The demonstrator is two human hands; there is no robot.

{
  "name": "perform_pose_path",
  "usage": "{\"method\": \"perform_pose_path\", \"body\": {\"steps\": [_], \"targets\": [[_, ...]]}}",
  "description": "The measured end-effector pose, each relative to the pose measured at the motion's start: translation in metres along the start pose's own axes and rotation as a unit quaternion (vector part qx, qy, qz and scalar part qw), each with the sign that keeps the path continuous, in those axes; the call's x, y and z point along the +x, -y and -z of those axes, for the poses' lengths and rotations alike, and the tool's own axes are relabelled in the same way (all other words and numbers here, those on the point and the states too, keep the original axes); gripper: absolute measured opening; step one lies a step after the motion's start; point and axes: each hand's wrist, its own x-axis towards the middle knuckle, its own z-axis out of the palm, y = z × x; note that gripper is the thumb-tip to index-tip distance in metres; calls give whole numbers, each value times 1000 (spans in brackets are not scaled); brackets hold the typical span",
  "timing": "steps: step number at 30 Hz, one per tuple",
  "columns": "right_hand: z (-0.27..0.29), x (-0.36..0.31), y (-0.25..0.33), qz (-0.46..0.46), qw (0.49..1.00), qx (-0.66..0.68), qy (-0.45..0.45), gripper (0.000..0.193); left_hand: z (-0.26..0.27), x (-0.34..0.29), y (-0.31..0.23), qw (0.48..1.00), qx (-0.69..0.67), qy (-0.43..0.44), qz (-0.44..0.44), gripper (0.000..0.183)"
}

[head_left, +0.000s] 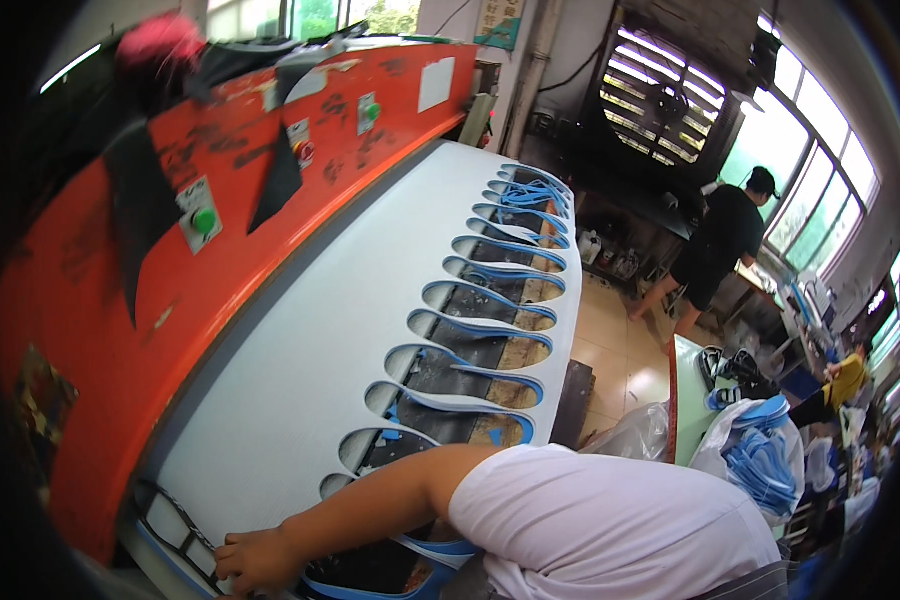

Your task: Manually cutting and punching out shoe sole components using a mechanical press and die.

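My right arm, in a white sleeve, reaches from the lower right across to the lower left. At its end my right hand (257, 562) has its fingers curled over the edge of a dark metal cutting die (189, 533). The die lies on a large white foam sheet (300, 330), near its lower left corner. Along the sheet's right side runs a row of sole-shaped cutouts with blue edges, with strips left between them. My forearm covers part of that row. My left hand is out of view.
A red press beam (100, 330) with green buttons stands along the sheet's left. Blue strips (532, 193) lie at its far end. To the right are a white bag (708, 440) of blue pieces, a pale green table (688, 390) and a person in black (727, 235).
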Motion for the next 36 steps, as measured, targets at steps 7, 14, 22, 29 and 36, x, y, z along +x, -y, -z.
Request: {"method": "perform_pose_path", "body": {"steps": [7, 14, 22, 29, 36], "targets": [[248, -135, 32, -216, 969, -116, -17, 30, 5, 3, -33, 993, 56, 29, 101, 21], [452, -327, 154, -532, 826, -169, -77, 30, 26, 8, -198, 954, 159, -36, 251, 37], [577, -409, 174, -551, 817, -142, -96, 25, -165, 36, -424, 995, -29, 62, 72, 27], [658, -381, 121, -426, 879, -207, -43, 28, -305, -41, -387, 964, 75, 250, 46, 25], [698, -294, 77, -291, 890, -349, 31, 29, -419, -150, -237, 896, 370, 187, -158, 24]]}}
